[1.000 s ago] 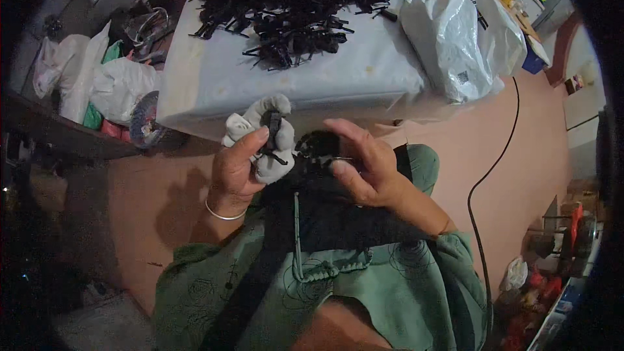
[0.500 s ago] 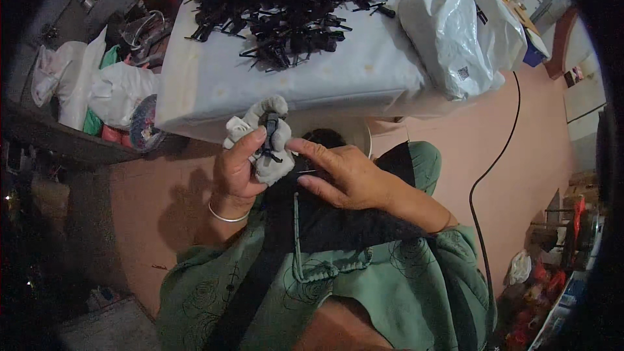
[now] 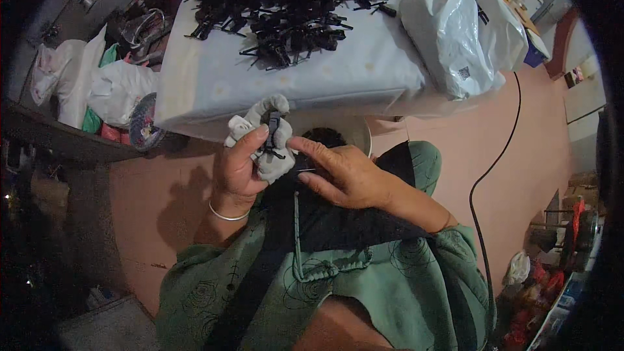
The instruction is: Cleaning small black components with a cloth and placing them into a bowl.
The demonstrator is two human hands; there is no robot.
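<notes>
My left hand (image 3: 235, 168) is closed, with a bare thumb pressing a small black plastic piece (image 3: 273, 131) with thin prongs against pale grey-white cloth (image 3: 274, 168). The cloth wraps around the fingers like a glove and hides them. Just to the right is my right hand (image 3: 351, 175), its index finger stretched out to the edge of the cloth and its thumb apart below. A thin, bright line (image 3: 305, 170) shows between that finger and thumb, perhaps a slim tool; its kind is unclear. The remaining right fingers are hidden underneath.
A big heap of similar black pieces (image 3: 292, 6) lies on a white-covered table (image 3: 312, 88) ahead. On its right stands a white plastic bag (image 3: 448, 39). Below the table edge, a pale basin (image 3: 361, 135) holds dark pieces. A black cable (image 3: 481, 175) crosses the floor; bags (image 3: 120, 94) sit left.
The black piece has turned slightly between my left thumb and the cloth. Both hands stay in nearly the same place.
</notes>
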